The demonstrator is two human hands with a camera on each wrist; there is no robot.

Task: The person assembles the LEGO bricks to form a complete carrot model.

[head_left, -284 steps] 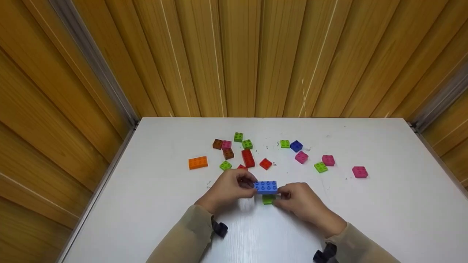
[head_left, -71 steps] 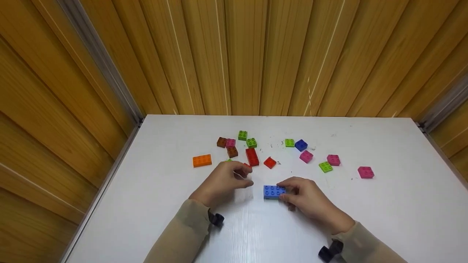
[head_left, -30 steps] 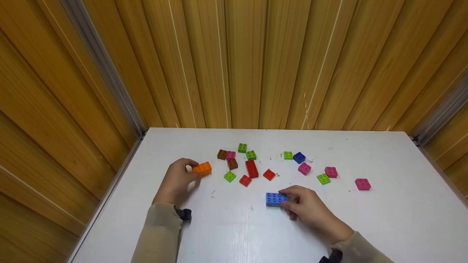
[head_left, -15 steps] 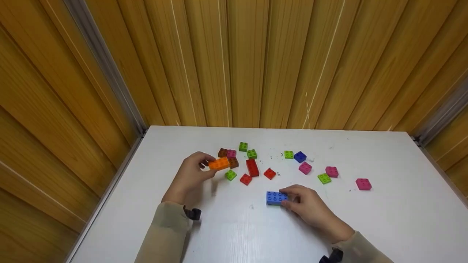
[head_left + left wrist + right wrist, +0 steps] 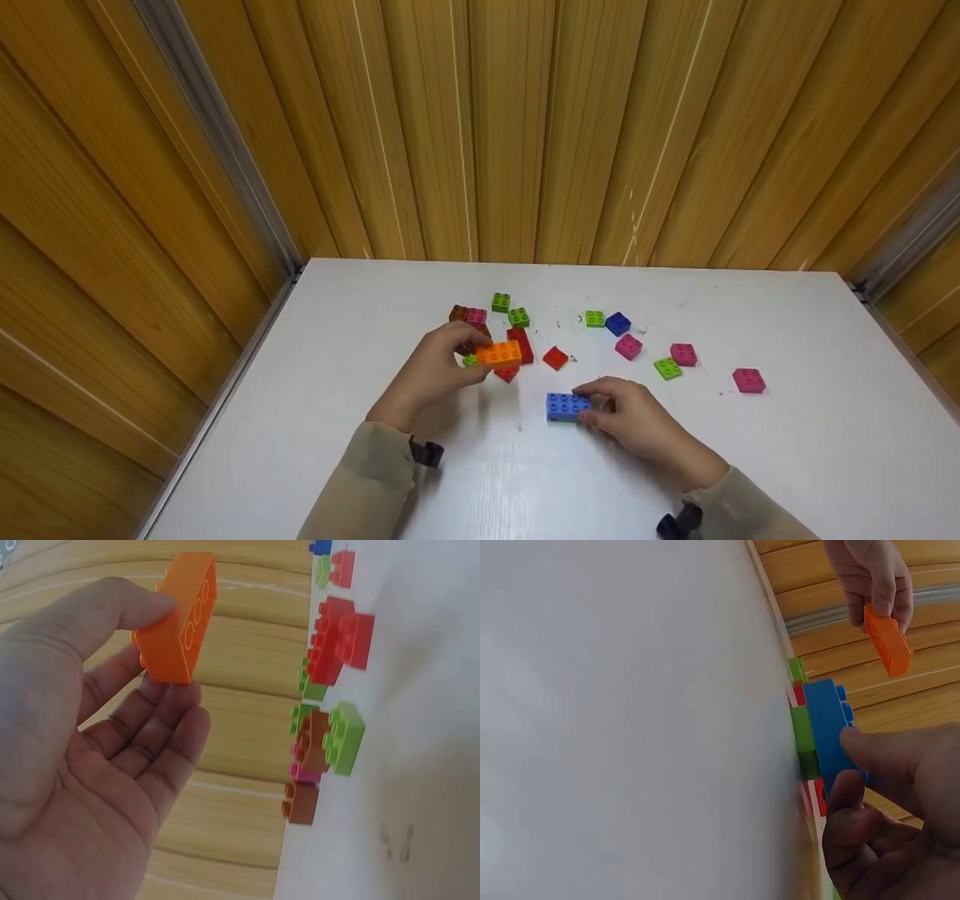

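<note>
My left hand pinches an orange building brick by one end, between thumb and fingertips. That brick is raised over the table, and its hollow underside shows in the left wrist view. My right hand grips the right end of a blue eight-stud brick near the middle of the table. In the right wrist view the blue brick sits on top of a green piece, which rests on the white surface. The orange brick hangs above and beyond the blue one there.
Behind my left hand lie a long red brick, brown bricks and green bricks. A small red brick is just beyond the blue one. Pink bricks and a dark blue brick lie farther right. Wood-patterned panels border the white table.
My left hand has picked up the orange brick from the left side and carried it rightward toward the blue brick. Earlier, the blue brick came down over the green piece; my right hand stays on it.
</note>
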